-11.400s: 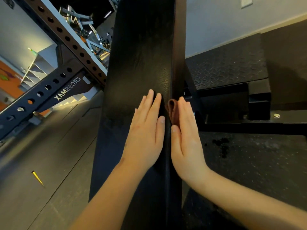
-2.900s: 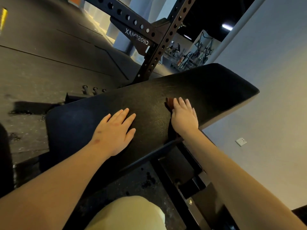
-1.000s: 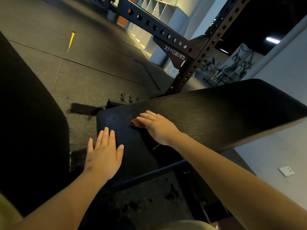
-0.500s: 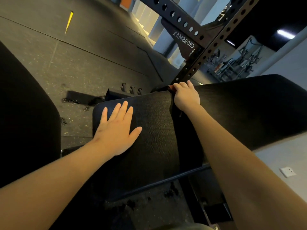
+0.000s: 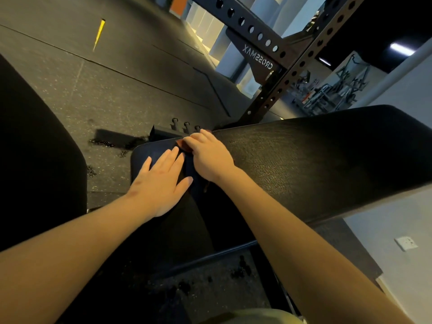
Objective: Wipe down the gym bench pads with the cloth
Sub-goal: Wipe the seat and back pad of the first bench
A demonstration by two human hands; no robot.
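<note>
Nearest, both forearms reach fwd over the bench frame (image 5: 210,254). L hand (image 5: 161,183) lies flat on the seat pad (image 5: 145,155), fingers (image 5: 169,157) straight and close together, thumb out. It holds nothing and is prob. a brace. Just beyond, R hand (image 5: 210,157) presses the cloth (image 5: 181,144) onto the surface at the seat pad's far edge, beside the gap (image 5: 195,183) where it meets the back pad (image 5: 315,164). R fingers (image 5: 198,137) lie close together on top of the cloth. Only a small reddish bit shows, and the thumb is hidden, so I can't tell if it's tucked under.

What could go wrong:
- The cloth sits right at the edge. One push further out and it slides off onto the floor (image 5: 105,90), picking up the black crumbs (image 5: 102,143) there.
- The cloth is bunched small, so each pass wipes a narrow strip and patches get missed.
- A stroke across the gap could snag a fold or nip a finger.
- The area under L hand gets skipped unless that hand shifts.
- The rack (image 5: 275,94) stands near, behind the far edge. A long, fast stroke could bang knuckles on it.
</note>
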